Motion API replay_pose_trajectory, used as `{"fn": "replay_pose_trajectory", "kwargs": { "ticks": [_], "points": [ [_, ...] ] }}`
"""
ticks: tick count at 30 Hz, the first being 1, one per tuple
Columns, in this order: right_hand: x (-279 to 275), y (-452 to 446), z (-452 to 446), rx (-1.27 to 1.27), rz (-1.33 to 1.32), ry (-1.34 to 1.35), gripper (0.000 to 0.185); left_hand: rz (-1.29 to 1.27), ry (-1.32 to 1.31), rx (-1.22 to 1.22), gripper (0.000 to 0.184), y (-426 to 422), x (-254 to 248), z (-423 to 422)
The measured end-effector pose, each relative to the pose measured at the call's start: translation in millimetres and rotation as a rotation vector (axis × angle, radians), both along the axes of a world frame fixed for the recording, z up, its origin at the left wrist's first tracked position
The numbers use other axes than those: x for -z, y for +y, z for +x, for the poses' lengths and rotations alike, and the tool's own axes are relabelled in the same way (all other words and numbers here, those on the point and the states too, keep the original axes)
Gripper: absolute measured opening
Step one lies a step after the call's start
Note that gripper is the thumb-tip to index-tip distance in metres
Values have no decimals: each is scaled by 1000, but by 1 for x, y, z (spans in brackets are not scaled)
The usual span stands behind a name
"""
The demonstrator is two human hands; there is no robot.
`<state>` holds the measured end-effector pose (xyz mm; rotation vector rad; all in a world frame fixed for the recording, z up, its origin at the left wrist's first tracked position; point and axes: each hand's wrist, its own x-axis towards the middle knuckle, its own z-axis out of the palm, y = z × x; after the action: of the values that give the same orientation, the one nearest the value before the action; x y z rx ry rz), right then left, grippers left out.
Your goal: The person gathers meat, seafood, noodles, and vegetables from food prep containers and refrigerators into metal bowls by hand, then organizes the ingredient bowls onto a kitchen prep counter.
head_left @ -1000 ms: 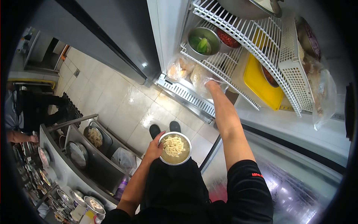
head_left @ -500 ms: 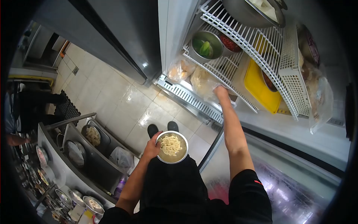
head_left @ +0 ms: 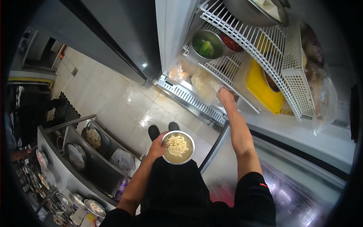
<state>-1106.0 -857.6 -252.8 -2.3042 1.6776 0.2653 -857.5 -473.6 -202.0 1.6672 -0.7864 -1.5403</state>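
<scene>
My left hand [head_left: 157,146] grips the rim of a round metal bowl [head_left: 191,153], thumb over the edge. Pale, cream-coloured strips [head_left: 177,145], perhaps thick noodles or cut potato, lie inside the bowl. Down at the bottom of the open fridge, my right hand [head_left: 225,95] is closed on the edge of a clear plastic bag [head_left: 205,86] with pale contents. Its fingertips are partly hidden by the bag and the hand itself. Beside it sits another clear bag [head_left: 180,70] with light orange-brown pieces.
White wire shelves [head_left: 242,36] hang above my right hand, bearing a metal pot [head_left: 207,44] with green vegetables. A yellow tray [head_left: 262,87] and a white plastic basket [head_left: 298,75] stand further right. At left are a counter [head_left: 85,179] with bowls and another person's dark clothing [head_left: 26,108].
The bowl in my left hand has shifted slightly to the right and up. My right hand stays at the plastic bag, barely moved, and the view has shifted a little.
</scene>
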Motion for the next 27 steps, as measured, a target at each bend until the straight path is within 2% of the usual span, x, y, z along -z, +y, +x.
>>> {"fn": "replay_pose_trajectory", "kwargs": {
  "ticks": [2,3,5,7,9,12,15,18,19,21,22,23,26,27],
  "points": [
    [-42,23,19,-51,-186,4,32,-3,-17,7,48,-1,0,1],
    [-49,24,24,-29,-139,16,29,-17,-37,15,47,-2,-1,1],
    [-17,18,15,-17,-163,19,31,-35,-62,21,47,-3,-3,2],
    [-24,20,23,45,-79,16,30,-43,-73,15,46,-5,-1,1],
    [-37,24,32,164,114,8,29,-39,-57,7,47,-8,0,1],
    [-48,23,31,457,-24,-386,29,-48,-88,-19,48,-22,-1,0],
    [63,31,-4,332,-463,-484,33,24,-192,-33,49,-42,-10,-9],
    [-40,46,22,438,-351,-702,31,49,-212,-83,49,-56,-13,-15],
    [-36,47,19,521,-308,-673,30,44,-183,-111,49,-58,-2,-18],
    [-21,54,16,504,-210,-428,28,44,-130,-187,48,-58,19,-30],
    [-18,54,20,491,-163,-314,28,26,-138,-184,48,-64,14,-33],
    [-17,55,20,489,-268,-421,27,9,-148,-185,48,-71,11,-36],
    [-64,53,43,508,0,-198,28,54,-108,-188,49,-86,-10,-44],
    [-44,41,41,355,117,-18,29,50,-86,-192,49,-92,-10,-46]
  ]
}}
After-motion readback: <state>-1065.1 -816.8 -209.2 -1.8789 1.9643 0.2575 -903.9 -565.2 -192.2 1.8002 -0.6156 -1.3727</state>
